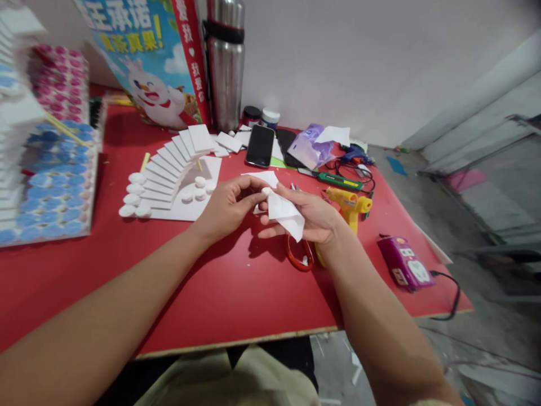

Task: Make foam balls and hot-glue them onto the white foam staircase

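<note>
- Holding a white piece (286, 216) up in both hands, just above the red surface (203, 282), about the middle of it and near the front edge.
- It's a wedge-ish flat sheet. The long axis runs diagonally, with the narrow end up and to the left and the wide end hanging down to the right, towards me.
- My left hand (228, 207) has thumb and forefinger pressed together, pinching that upper-left tip.
- My right hand (315, 219) is palm-up under the sheet. The fingers (270, 232) are loosely stretched out beneath it and the thumb lies on the top edge, so it's lightly clamped there.
- Red-handled scissors (299, 258) lie on the surface right under my right hand, and a yellow glue gun (350, 206) is just beside that wrist.
- A fan of white strips (169, 166) sits near my left hand, well apart from the sheet.
- A phone (260, 145) and a steel flask (226, 67) are further back by the wall.
</note>
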The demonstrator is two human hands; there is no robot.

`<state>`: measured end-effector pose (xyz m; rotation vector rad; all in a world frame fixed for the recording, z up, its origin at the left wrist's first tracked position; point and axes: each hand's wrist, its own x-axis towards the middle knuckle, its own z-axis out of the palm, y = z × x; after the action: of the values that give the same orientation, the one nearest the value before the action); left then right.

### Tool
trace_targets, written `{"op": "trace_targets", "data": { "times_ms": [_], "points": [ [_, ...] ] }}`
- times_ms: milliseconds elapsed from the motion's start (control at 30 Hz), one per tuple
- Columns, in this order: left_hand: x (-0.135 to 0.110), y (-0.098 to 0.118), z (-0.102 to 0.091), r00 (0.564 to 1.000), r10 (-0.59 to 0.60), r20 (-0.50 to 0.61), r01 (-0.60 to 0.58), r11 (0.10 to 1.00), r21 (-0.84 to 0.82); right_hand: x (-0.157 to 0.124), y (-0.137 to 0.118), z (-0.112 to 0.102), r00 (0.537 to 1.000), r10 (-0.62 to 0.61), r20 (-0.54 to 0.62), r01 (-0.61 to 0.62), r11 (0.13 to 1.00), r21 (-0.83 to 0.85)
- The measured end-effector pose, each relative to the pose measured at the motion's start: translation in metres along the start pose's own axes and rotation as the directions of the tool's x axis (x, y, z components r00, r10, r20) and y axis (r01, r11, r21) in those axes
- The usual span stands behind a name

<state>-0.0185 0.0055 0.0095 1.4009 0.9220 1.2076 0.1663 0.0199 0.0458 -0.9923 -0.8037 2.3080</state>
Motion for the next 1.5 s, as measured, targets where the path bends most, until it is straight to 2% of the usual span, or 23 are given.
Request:
{"op": "trace_targets", "data": {
  "times_ms": [100, 233, 333, 400, 500, 600, 733, 767, 833, 1100, 1167, 1267, 1367, 1433, 1500],
  "points": [
    [0.0, -0.001, 0.001, 0.999, -0.019, 0.027, 0.021, 0.997, -0.075, 0.001, 0.0, -0.005, 0.998, -0.01, 0.057, 0.01, 1.0, 0.003],
    [0.0, -0.004, 0.002, 1.0, -0.019, 0.0, 0.019, 0.996, -0.088, 0.003, 0.001, -0.008, 0.993, -0.045, 0.106, 0.049, 0.998, -0.034],
    [0.001, -0.006, 0.001, 0.999, -0.046, -0.021, 0.044, 0.995, -0.089, 0.003, 0.005, -0.007, 0.989, -0.146, 0.032, 0.149, 0.978, -0.149],
    [0.001, -0.006, 0.002, 0.997, -0.069, -0.042, 0.065, 0.994, -0.093, 0.003, 0.008, -0.005, 0.965, -0.257, -0.047, 0.232, 0.927, -0.293],
    [0.0, -0.003, 0.003, 0.993, -0.087, -0.082, 0.08, 0.993, -0.092, 0.003, 0.01, -0.003, 0.879, -0.465, -0.107, 0.323, 0.745, -0.583],
    [-0.001, -0.002, 0.005, 0.988, -0.115, -0.105, 0.106, 0.99, -0.094, 0.005, 0.012, 0.0, 0.752, -0.646, -0.129, 0.304, 0.515, -0.801],
    [-0.003, -0.002, 0.007, 0.981, -0.15, -0.126, 0.138, 0.985, -0.102, 0.005, 0.019, 0.005, 0.57, -0.815, -0.107, 0.199, 0.263, -0.944],
    [-0.003, -0.003, 0.007, 0.979, -0.152, -0.133, 0.139, 0.985, -0.099, 0.005, 0.021, 0.006, 0.535, -0.841, -0.077, 0.174, 0.2, -0.964],
    [-0.003, -0.004, 0.006, 0.978, -0.146, -0.146, 0.134, 0.987, -0.086, 0.005, 0.024, 0.008, 0.502, -0.865, -0.007, 0.146, 0.092, -0.985],
    [-0.007, -0.008, 0.007, 0.982, -0.076, -0.173, 0.081, 0.996, 0.022, 0.007, 0.028, 0.007, 0.522, -0.833, 0.183, 0.129, -0.135, -0.982],
    [-0.009, -0.008, 0.009, 0.981, -0.033, -0.19, 0.049, 0.996, 0.079, 0.008, 0.029, 0.005, 0.533, -0.82, 0.208, 0.132, -0.162, -0.978],
    [-0.011, -0.009, 0.011, 0.972, 0.105, -0.208, -0.062, 0.977, 0.206, 0.008, 0.029, 0.004, 0.561, -0.806, 0.188, 0.16, -0.117, -0.98],
    [-0.01, -0.01, 0.01, 0.963, 0.214, -0.165, -0.165, 0.95, 0.267, 0.007, 0.027, 0.003, 0.576, -0.806, 0.136, 0.181, -0.037, -0.983],
    [-0.008, -0.01, 0.008, 0.968, 0.202, -0.151, -0.166, 0.961, 0.22, 0.006, 0.024, 0.001, 0.586, -0.804, 0.106, 0.205, 0.02, -0.979],
    [-0.007, -0.009, 0.006, 0.981, 0.119, -0.153, -0.099, 0.987, 0.13, 0.005, 0.021, -0.002, 0.607, -0.79, 0.093, 0.25, 0.078, -0.965]
  ]
}}
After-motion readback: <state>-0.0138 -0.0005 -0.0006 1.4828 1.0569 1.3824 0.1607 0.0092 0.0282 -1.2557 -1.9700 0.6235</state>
